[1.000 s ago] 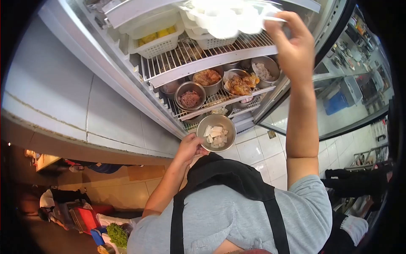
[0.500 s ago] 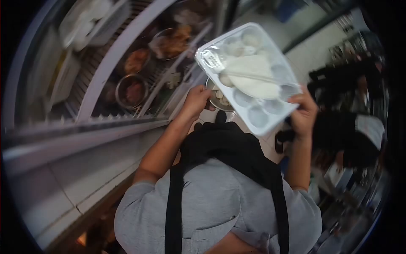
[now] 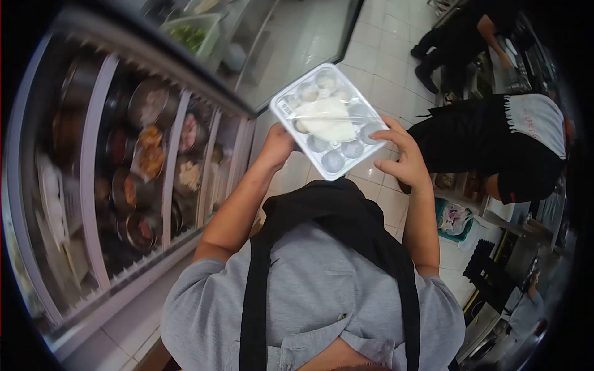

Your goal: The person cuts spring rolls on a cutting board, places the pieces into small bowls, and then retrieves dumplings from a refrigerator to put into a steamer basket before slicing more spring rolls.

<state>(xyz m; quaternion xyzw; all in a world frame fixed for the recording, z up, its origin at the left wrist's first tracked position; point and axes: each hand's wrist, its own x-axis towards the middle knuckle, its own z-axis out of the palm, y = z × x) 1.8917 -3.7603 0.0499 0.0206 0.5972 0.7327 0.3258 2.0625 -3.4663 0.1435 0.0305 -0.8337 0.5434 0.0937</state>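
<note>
A white plastic tray (image 3: 334,164) with round wells, wrapped in clear film, is held out in front of my body. Pale round pieces sit in some wells, and a flat white piece (image 3: 331,127) lies over the middle. My left hand (image 3: 276,147) is closed at the tray's left side, its fingertips hidden beneath. The metal bowl it gripped earlier is now almost wholly covered by the tray. At the right corner, my right hand (image 3: 402,151) touches the rim with its fingertips, the thumb spread apart and off the tray.
On my left stands a fridge with wire shelves (image 3: 175,167) and several metal bowls (image 3: 139,232) of food. Its glass door (image 3: 303,43) is swung open ahead. Co-workers in dark clothes (image 3: 458,40) are at the right. A green basket (image 3: 455,219) stands near the counter.
The tray has moved left and lower, over the metal bowl, hiding it. My right hand's grip has loosened, its thumb now away from the tray. The view has turned, showing more fridge shelves.
</note>
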